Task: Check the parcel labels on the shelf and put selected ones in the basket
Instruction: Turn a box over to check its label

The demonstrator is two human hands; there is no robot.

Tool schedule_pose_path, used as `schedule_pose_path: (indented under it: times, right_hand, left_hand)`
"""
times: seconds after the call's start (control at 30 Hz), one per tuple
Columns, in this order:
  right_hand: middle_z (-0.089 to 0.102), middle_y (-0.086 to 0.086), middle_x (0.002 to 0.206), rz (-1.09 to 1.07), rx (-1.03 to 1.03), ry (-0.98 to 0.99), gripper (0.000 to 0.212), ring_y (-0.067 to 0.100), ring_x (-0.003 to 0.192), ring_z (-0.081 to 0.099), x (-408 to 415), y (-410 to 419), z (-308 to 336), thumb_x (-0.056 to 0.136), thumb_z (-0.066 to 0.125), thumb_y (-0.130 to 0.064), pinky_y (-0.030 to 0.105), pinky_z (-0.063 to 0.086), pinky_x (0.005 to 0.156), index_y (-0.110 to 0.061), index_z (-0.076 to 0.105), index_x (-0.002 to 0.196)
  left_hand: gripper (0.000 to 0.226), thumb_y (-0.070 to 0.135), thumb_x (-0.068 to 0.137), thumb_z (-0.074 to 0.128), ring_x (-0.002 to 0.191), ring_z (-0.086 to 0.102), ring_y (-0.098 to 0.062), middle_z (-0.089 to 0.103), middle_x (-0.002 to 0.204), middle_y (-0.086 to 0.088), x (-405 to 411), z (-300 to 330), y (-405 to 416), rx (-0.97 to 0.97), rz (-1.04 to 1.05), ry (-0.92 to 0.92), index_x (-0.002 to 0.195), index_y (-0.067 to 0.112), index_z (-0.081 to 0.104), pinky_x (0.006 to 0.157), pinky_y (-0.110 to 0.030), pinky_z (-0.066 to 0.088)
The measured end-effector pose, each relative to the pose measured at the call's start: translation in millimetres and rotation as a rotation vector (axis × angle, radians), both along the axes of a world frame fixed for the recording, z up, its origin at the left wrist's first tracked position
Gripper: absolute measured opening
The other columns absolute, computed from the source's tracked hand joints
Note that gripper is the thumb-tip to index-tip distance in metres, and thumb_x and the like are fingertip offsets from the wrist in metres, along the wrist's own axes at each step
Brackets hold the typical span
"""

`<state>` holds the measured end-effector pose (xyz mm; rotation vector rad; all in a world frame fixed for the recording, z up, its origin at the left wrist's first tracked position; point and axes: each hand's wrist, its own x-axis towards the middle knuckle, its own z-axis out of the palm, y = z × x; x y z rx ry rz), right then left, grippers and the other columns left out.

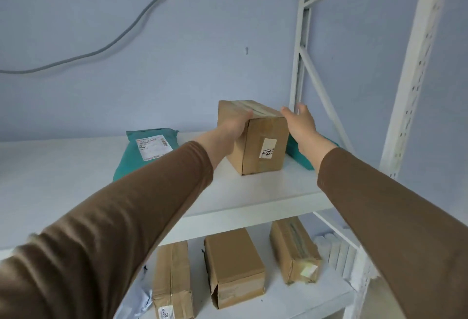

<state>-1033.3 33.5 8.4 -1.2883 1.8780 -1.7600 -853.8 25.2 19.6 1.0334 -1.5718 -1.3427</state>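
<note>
White metal shelving (253, 204) against a pale blue wall carried the parcels, and no basket was in view, so the work looked to be at the label-checking stage with most parcels left to handle. On the upper shelf stood a cardboard box (255, 139), its small label (268, 148) facing the camera; the left hand (234, 129) held its left side, fingers (247, 114) curled over the top edge, while the right hand (301, 124) was open just beside its right side, not clearly touching. Green mailers (141, 156) lay either side, and three more boxes (233, 265) sat below.
</note>
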Motion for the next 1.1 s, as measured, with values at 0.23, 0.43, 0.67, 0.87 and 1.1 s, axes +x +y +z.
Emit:
schedule_pose_path:
  times: [0.23,0.43,0.67,0.87,1.1]
  right_hand:
    - [0.070,0.003,0.123,0.273,0.172,-0.426,0.046,0.026,0.121,0.061,-10,5,-13,0.095,0.057,-0.057,0.047,0.051,0.093,-0.025,0.066,0.127]
    - [0.067,-0.004,0.099,0.348,-0.006,-0.498,0.026,0.018,0.095,0.063,-20,53,-19,0.094,0.060,-0.042,0.056,0.044,0.109,-0.026,0.065,0.114]
    - [0.066,0.000,0.118,0.563,-0.135,-0.426,0.041,0.024,0.117,0.065,-42,175,-41,0.084,0.076,-0.044,0.055,0.047,0.110,-0.027,0.055,0.116]
    - [0.064,-0.007,0.137,0.721,-0.251,-0.184,0.068,0.010,0.123,0.063,-59,273,-76,0.089,0.072,-0.021,0.031,0.051,0.103,-0.030,0.043,0.150]
    - [0.047,-0.020,0.151,0.768,-0.196,0.095,0.086,0.000,0.129,0.058,-82,321,-120,0.096,0.061,0.003,0.026,0.053,0.103,-0.033,0.020,0.162]
  left_hand:
    - [0.018,0.044,0.095,0.063,0.079,0.060,-0.010,0.067,0.094,0.006,-21,-15,-5,0.063,-0.011,0.122,0.091,0.026,0.062,0.065,-0.024,0.045]
    - [0.043,0.032,0.098,0.063,0.080,0.063,0.000,0.067,0.101,0.011,-27,-24,46,-0.056,-0.012,0.228,0.137,0.016,0.058,0.069,-0.018,0.045]
    - [0.052,0.013,0.096,0.063,0.102,0.069,-0.001,0.066,0.133,0.003,-36,-60,160,-0.278,-0.010,0.338,0.146,0.021,0.049,0.076,-0.014,0.053]
    - [0.070,0.010,0.083,0.062,0.105,0.065,-0.011,0.065,0.122,0.002,-34,-85,256,-0.360,-0.020,0.310,0.150,0.018,0.045,0.084,-0.027,0.054]
    - [0.086,0.079,0.095,0.023,0.138,0.054,-0.027,0.063,0.142,-0.004,-29,-103,307,-0.081,-0.039,0.563,0.144,0.019,0.059,0.115,-0.045,0.041]
